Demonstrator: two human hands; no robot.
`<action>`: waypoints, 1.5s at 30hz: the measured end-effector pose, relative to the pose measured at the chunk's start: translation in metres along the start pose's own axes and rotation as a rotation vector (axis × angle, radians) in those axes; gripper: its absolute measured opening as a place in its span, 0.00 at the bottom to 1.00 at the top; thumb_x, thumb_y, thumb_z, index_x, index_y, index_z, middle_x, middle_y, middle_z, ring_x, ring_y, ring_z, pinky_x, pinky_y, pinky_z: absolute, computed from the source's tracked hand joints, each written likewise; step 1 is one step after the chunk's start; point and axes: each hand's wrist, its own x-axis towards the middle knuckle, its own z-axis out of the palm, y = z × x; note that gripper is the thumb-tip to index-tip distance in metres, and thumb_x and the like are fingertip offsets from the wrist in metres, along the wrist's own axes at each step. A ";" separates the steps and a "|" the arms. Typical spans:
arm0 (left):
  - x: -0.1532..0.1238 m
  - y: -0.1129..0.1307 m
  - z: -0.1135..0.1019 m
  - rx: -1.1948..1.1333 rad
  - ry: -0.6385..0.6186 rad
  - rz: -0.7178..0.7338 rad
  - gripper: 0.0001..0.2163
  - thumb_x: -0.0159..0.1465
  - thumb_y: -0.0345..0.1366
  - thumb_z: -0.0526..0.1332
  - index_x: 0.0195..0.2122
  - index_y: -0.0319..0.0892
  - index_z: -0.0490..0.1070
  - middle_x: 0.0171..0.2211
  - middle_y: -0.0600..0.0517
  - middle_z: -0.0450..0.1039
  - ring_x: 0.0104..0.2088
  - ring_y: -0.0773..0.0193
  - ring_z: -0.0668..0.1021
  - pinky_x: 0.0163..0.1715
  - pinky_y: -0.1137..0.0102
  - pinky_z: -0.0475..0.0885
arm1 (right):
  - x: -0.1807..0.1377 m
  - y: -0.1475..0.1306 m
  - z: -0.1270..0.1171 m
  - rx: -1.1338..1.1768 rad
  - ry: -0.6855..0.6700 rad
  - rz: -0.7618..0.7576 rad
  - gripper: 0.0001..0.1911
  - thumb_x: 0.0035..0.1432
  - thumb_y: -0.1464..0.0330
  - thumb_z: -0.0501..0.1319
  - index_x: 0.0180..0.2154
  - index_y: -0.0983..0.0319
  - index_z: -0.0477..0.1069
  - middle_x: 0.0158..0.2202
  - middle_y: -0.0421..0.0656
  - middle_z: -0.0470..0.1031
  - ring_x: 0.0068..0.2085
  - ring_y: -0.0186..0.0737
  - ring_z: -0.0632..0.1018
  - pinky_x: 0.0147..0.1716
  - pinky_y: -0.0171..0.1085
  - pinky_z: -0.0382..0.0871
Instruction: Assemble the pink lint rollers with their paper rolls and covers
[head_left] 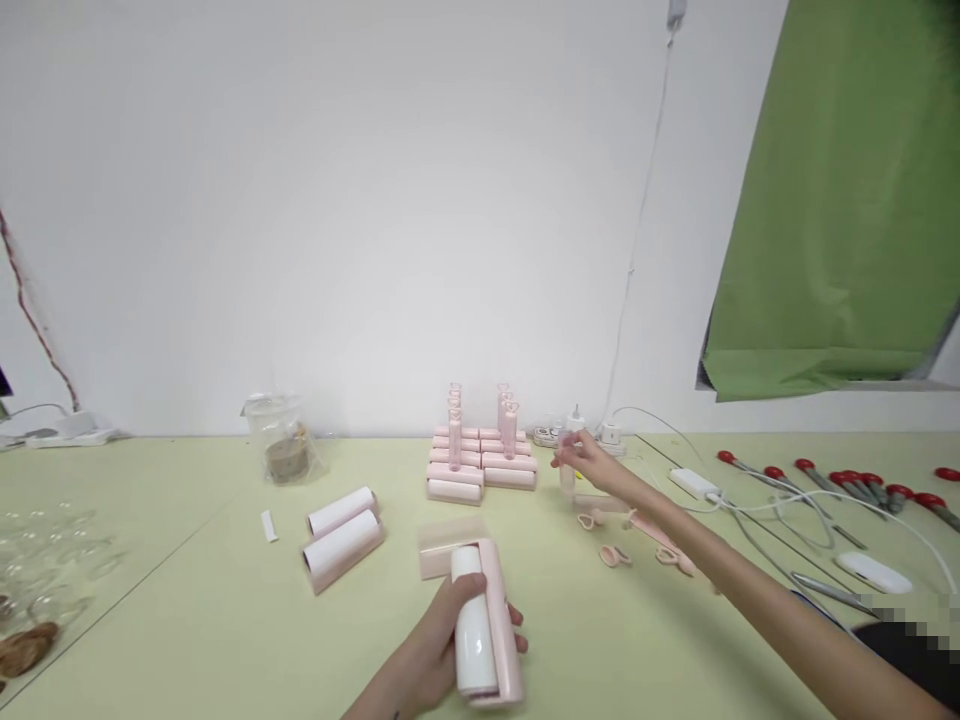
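Observation:
My left hand (450, 630) is wrapped round a pink-and-white roller (476, 640), which looks like a lint roller: a white roll in a pink half-casing. Just behind it lies a translucent pink cover (442, 545). My right hand (583, 458) reaches far forward, its fingers closed on the top of a translucent pale pink tube (567, 480) held upright. Below that hand are pink caps with loops (613, 556) and long pink pieces (660, 535). At the back centre, several pink rollers (455, 490) lie in two stacked columns, with pink bottle-like pieces (510, 435) standing on them.
Two more white-and-pink rollers (341, 550) lie left of centre, near a white strip (268, 526) and a clear bag (285, 445). Cables, a white adapter (694, 484) and several red-ended tools (772, 473) occupy the right side. Clear pieces (52, 550) sit far left.

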 end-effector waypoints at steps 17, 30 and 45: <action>0.002 0.007 0.010 0.373 0.328 0.402 0.18 0.50 0.39 0.61 0.37 0.45 0.51 0.27 0.55 0.68 0.24 0.65 0.72 0.27 0.68 0.67 | -0.049 0.001 0.021 -0.146 -0.180 -0.076 0.17 0.60 0.59 0.38 0.41 0.58 0.60 0.24 0.39 0.65 0.22 0.36 0.69 0.20 0.34 0.63; -0.001 0.011 0.013 1.014 0.486 0.614 0.09 0.55 0.38 0.55 0.37 0.44 0.62 0.30 0.54 0.69 0.30 0.64 0.71 0.29 0.73 0.64 | -0.108 -0.063 0.068 -0.263 -0.097 -0.333 0.13 0.60 0.62 0.42 0.35 0.56 0.61 0.29 0.39 0.70 0.23 0.35 0.69 0.22 0.32 0.58; -0.001 0.006 0.027 0.898 0.472 0.729 0.08 0.54 0.36 0.56 0.34 0.43 0.59 0.29 0.55 0.66 0.30 0.66 0.71 0.30 0.73 0.65 | -0.115 -0.053 0.095 0.027 -0.087 -0.293 0.23 0.60 0.67 0.40 0.57 0.52 0.49 0.40 0.42 0.74 0.41 0.42 0.74 0.35 0.36 0.66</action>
